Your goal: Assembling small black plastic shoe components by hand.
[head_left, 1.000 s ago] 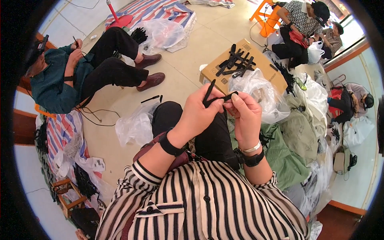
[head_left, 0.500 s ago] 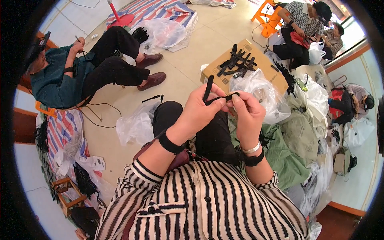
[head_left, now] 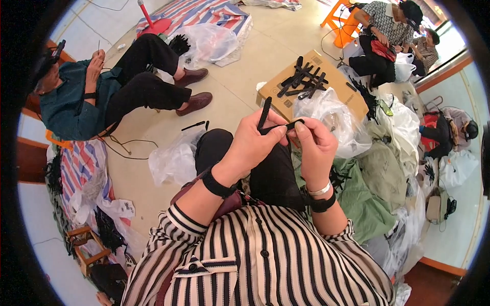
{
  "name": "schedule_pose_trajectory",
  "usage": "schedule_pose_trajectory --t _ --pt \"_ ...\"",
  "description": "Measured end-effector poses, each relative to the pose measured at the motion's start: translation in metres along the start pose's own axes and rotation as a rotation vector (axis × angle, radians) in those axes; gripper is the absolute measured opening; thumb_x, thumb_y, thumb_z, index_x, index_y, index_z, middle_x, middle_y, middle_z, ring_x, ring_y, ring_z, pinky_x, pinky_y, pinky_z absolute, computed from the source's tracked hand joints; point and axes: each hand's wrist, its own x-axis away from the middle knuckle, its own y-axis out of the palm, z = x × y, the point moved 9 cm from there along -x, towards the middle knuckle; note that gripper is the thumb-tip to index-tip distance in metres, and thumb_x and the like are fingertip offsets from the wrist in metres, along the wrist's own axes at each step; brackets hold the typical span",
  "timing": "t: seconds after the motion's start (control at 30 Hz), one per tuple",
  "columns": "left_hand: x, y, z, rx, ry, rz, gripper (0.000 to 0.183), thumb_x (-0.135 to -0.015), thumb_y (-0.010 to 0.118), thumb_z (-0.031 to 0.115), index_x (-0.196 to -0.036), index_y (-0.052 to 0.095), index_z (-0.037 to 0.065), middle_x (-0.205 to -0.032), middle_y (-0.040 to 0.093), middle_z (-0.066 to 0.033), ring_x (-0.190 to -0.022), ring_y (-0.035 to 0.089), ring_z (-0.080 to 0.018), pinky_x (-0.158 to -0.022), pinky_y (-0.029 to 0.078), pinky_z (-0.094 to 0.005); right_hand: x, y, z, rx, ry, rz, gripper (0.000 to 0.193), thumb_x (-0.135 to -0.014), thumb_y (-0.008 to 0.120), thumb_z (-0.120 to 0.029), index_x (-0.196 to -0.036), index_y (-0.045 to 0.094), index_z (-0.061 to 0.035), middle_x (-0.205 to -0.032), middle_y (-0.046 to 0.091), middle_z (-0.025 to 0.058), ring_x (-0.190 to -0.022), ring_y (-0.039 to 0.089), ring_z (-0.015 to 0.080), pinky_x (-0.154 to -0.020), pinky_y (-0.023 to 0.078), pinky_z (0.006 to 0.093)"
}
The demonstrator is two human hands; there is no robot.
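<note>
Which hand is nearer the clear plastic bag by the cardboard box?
Right: the right hand is at the lower left of the clear plastic bag in view; the left hand is farther left.

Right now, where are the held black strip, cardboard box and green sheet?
Black strip [head_left: 264, 113], head view: its raised length.
Cardboard box [head_left: 335, 75], head view: bare top surface.
Green sheet [head_left: 363, 208], head view: crumpled middle.

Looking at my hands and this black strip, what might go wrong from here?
The slim black strip, held in the bare left hand and bare right hand, might slip. The crisscrossed black pieces on the brown cardboard box could slide off if knocked. A crumpled clear plastic bag on the beige tiled floor might be slippery underfoot.
</note>
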Motion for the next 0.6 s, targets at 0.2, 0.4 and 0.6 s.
schedule_pose_trajectory --t 0.2,0.4,0.6 --pt "-0.001 0.001 -0.001 -0.065 0.039 0.012 0.006 -0.085 0.057 0.000 -0.091 0.057 -0.001 -0.079 0.062 -0.0040 -0.070 0.059 -0.0095 -0.065 0.046 -0.0229 0.009 0.007 -0.030 0.475 -0.394 0.009 0.006 -0.084 0.061 -0.004 -0.088 0.064 -0.0003 -0.081 0.064 0.0096 -0.073 0.062 0.0191 -0.067 0.048 0.0274" --pt "-0.001 0.000 0.004 -0.197 0.086 0.074 0.007 -0.083 0.056 0.000 -0.089 0.057 -0.002 -0.073 0.062 -0.0070 -0.062 0.058 -0.0103 -0.056 0.047 -0.0246 0.014 0.014 -0.041 0.560 -0.539 0.012 0.006 -0.083 0.061 -0.003 -0.088 0.064 0.0003 -0.080 0.064 0.0110 -0.073 0.061 0.0241 -0.068 0.049 0.0299" --pt "0.004 0.001 0.014 -0.423 0.242 0.131 0.009 -0.084 0.053 -0.002 -0.089 0.060 -0.001 -0.075 0.060 -0.0024 -0.066 0.055 -0.0065 -0.059 0.045 -0.0218 0.009 0.004 -0.020 0.387 -0.264 0.038 0.008 -0.084 0.062 -0.004 -0.090 0.064 0.0012 -0.082 0.065 0.0081 -0.075 0.062 0.0159 -0.068 0.048 0.0262"
